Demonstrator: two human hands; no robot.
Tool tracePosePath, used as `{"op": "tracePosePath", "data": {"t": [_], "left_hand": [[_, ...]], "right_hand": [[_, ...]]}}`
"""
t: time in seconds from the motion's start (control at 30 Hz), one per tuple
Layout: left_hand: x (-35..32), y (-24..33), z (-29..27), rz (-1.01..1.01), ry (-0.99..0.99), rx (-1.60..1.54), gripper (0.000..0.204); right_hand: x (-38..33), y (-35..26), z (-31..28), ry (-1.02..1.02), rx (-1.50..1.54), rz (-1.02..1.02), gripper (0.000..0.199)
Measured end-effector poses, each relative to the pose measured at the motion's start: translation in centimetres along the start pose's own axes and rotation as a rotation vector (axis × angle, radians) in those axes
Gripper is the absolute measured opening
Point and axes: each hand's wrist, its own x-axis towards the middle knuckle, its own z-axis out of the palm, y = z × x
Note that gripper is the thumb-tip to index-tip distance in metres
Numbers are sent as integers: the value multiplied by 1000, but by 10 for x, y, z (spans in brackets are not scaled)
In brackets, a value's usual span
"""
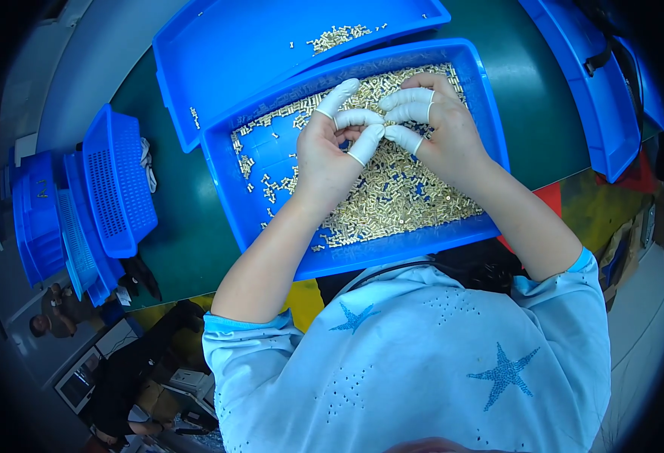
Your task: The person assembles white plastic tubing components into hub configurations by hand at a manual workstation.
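My left hand [323, 162] and my right hand [453, 134] meet above a blue plastic tray [370, 255], with white finger cots on several fingers. The thumb and fingertips of both hands are pinched together at one spot. Brass colour shows between the fingertips, but I cannot separate anything held there from the pieces behind. Many small brass-coloured, spool-shaped parts [400, 196] lie loose in the tray, thickest under and to the right of my hands. Toward the left, bare patches of the blue tray bottom show among them.
Behind stands a second blue tray [241, 49] with a small pile of the same parts [339, 38]. Blue perforated baskets [117, 181] are at the left on the green table [177, 249]. More blue trays [585, 83] stand at the right. People are in the background, lower left.
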Motion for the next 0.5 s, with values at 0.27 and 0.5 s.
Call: {"op": "tracePosePath", "data": {"t": [0.27, 0.5], "left_hand": [[2, 7, -8, 20, 33, 85, 55], [51, 51, -26, 179, 227, 224, 44]], "right_hand": [[11, -7, -4, -168, 76, 144, 17], [94, -10, -1, -107, -113, -57, 18]]}}
